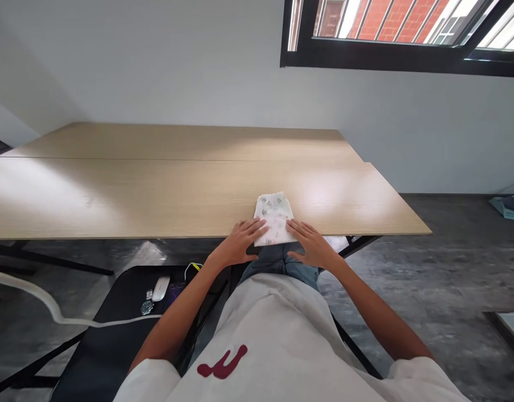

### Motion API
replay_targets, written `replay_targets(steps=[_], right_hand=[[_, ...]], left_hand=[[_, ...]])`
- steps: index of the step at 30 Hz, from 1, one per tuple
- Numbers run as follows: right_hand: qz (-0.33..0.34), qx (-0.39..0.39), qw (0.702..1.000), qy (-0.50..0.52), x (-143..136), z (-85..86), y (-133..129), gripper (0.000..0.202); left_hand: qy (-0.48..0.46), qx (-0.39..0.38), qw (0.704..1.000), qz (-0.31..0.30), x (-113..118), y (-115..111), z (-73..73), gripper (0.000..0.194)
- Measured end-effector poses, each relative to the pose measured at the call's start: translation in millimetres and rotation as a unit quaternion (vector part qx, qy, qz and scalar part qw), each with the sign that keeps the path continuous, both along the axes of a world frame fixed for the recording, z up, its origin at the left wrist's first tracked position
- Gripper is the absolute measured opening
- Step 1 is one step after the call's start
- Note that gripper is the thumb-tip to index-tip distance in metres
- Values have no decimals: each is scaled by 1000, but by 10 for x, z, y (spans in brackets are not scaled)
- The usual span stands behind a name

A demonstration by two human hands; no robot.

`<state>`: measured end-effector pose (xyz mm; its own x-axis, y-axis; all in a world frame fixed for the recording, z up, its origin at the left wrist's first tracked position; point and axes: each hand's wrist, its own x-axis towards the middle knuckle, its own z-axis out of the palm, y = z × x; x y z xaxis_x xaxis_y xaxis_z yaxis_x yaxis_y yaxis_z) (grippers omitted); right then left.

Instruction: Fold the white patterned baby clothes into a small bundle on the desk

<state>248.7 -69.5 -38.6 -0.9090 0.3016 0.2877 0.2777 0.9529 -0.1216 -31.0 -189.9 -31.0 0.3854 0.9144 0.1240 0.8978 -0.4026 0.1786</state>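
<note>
A white folded cloth-like item with small printed figures lies at the front edge of the wooden table, its near end reaching past the edge above my lap. My left hand rests with its fingertips on the item's left side, fingers stretched out. On the right side, my right hand touches it the same way, fingers spread and thumb apart. Neither hand is closed round the item. What lies under the item is hidden.
Left of me is a black chair with a watch, a white case and a cable on it. A pale hose crosses over the chair. A wall and window stand behind the table.
</note>
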Motion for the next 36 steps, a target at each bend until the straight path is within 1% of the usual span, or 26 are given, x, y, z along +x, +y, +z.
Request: replay_targets(steps=[2, 4, 6, 8, 11, 13, 15, 17, 18, 20, 23, 24, 26, 28, 31, 34, 36], right_hand=[[1, 6, 1000, 7, 11, 23, 18, 74], [4, 23, 1000, -3, -45, 18, 102, 75], [23, 35, 999, -21, -102, -16, 208, 73], [52, 27, 998, -14, -112, -71, 285, 66], [75, -21, 996, 53, -46, -142, 318, 52], [77, -78, 989, 103, -1, -153, 309, 47], [62, -150, 975, 151, 2, -131, 298, 39], [19, -231, 953, 193, -49, -84, 292, 30], [-10, -274, 939, 209, -92, -56, 290, 31], [-65, -353, 903, 238, -197, -4, 289, 38], [-100, -432, 851, 280, -353, 37, 303, 46], [-107, -451, 837, 290, -394, 37, 312, 47], [-125, -480, 814, 302, -459, 17, 335, 50], [-147, -495, 799, 307, -504, -13, 353, 51], [-182, -488, 795, 311, -562, -39, 364, 48], [-203, -466, 802, 314, -634, -24, 374, 43], [-216, -449, 807, 316, -692, 2, 392, 40]], left_hand=[[1, 17, 1000, -5, -5, 23, -27, 81], [-1, 30, 1000, -8, -11, 110, -63, 72], [-11, 33, 999, -17, -26, 191, -91, 65], [-34, 27, 999, -27, -51, 220, -102, 62], [-113, 9, 993, -35, -99, 188, -91, 56], [-208, -8, 977, -37, -126, 170, -71, 44], [-321, -39, 946, -14, -137, 190, -48, 34], [-421, -81, 903, 32, -126, 252, -32, 37], [-461, -100, 880, 56, -112, 294, -28, 40], [-530, -117, 835, 89, -76, 388, -30, 46], [-615, -117, 772, 113, -27, 514, -46, 54], [-633, -117, 756, 120, -17, 545, -52, 57], [-655, -118, 735, 128, -5, 588, -58, 63], [-663, -117, 727, 135, 0, 615, -56, 64], [-662, -113, 725, 153, 11, 645, -37, 59], [-634, -94, 743, 195, 27, 684, 19, 60], [-598, -83, 767, 217, 35, 716, 89, 64]])
